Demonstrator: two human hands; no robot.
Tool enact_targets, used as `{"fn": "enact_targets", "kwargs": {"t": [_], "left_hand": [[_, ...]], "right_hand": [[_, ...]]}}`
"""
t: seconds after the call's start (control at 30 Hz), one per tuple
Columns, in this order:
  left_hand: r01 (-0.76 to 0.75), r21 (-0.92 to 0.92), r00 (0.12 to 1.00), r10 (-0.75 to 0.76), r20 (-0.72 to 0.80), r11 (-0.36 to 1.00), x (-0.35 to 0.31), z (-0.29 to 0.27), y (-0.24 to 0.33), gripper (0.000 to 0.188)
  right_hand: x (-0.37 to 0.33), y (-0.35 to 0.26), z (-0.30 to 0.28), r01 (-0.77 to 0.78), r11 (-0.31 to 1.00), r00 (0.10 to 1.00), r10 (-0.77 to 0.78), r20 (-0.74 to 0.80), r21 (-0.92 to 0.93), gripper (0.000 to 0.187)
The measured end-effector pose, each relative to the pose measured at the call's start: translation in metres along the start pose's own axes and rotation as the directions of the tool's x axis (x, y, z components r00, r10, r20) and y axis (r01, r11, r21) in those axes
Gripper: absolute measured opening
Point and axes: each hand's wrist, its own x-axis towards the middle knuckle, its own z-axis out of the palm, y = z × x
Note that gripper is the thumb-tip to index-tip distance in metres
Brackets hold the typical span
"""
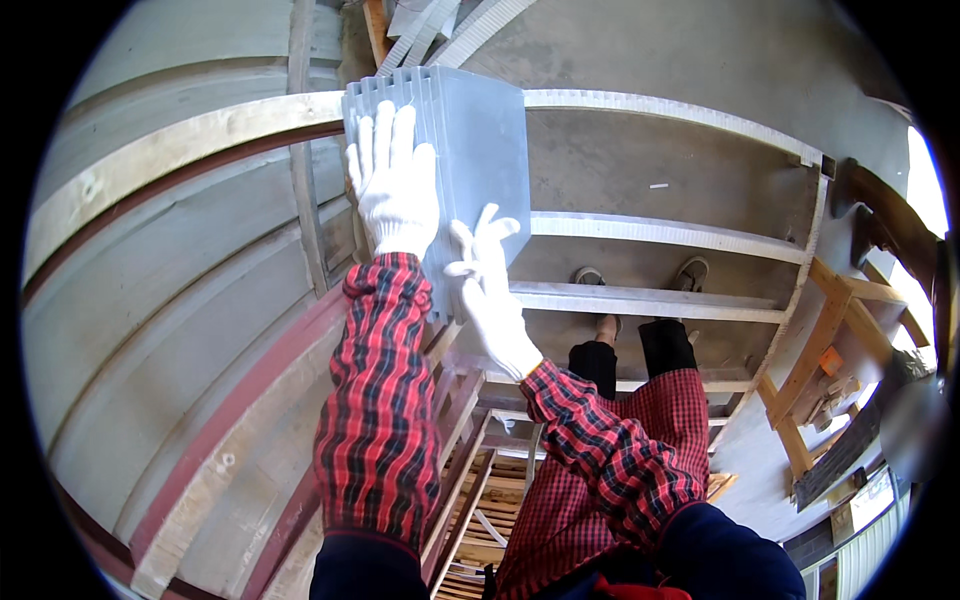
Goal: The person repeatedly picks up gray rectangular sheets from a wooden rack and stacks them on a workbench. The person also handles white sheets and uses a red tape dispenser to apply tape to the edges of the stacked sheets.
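A stack of grey flat panels [482, 130] stands on edge on a frame of pale bars, just ahead of me. My left hand [395, 190], in a white knit glove, lies flat along the stack's ridged edges with its fingers stretched out. Lower and to the right, my gloved right hand [488, 290] has its fingers spread by the near part of the front panel. Whether its fingertips touch the panel, I cannot tell. Neither hand grips anything that I can see.
Pale crossbars [665, 235] run rightward from the stack, above the floor and my feet. A long wooden rail [180, 150] and a grey ribbed wall [150, 240] are on the left. Wooden frames [815, 370] stand at right. Slatted wood [480, 530] lies below. Pale strips [480, 30] lie beyond the stack.
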Motion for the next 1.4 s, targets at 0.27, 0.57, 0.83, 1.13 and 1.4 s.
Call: {"fn": "enact_targets", "kwargs": {"t": [0.27, 0.57, 0.83, 1.13, 1.4], "left_hand": [[-0.053, -0.032, 0.998, 0.054, 0.018, 0.998, -0.012, -0.010, -0.010, 0.057], [-0.022, -0.092, 0.998, 0.027, 0.058, 0.996, -0.004, -0.016, 0.006, 0.066], [-0.033, -0.088, 0.997, 0.039, 0.070, 0.996, 0.002, -0.014, 0.008, 0.065], [-0.046, -0.152, 0.998, 0.050, 0.025, 0.987, 0.002, -0.007, 0.005, 0.064], [-0.118, -0.142, 0.993, 0.117, -0.018, 0.983, 0.003, -0.008, 0.003, 0.063]], "right_hand": [[0.168, -0.048, -0.002, 0.326, 0.837, 0.945, -0.307, 0.115, -0.441, 0.064], [0.114, 0.119, -0.036, -0.022, 0.990, 0.990, 0.001, -0.144, -0.142, 0.058], [0.264, 0.042, -0.054, 0.267, 0.919, 0.957, -0.289, -0.034, -0.289, 0.055], [0.262, 0.102, -0.070, 0.125, 0.990, 0.990, -0.121, -0.070, 0.067, 0.053], [0.107, 0.148, -0.052, -0.027, 0.993, 0.985, 0.007, -0.174, -0.112, 0.048]]}}
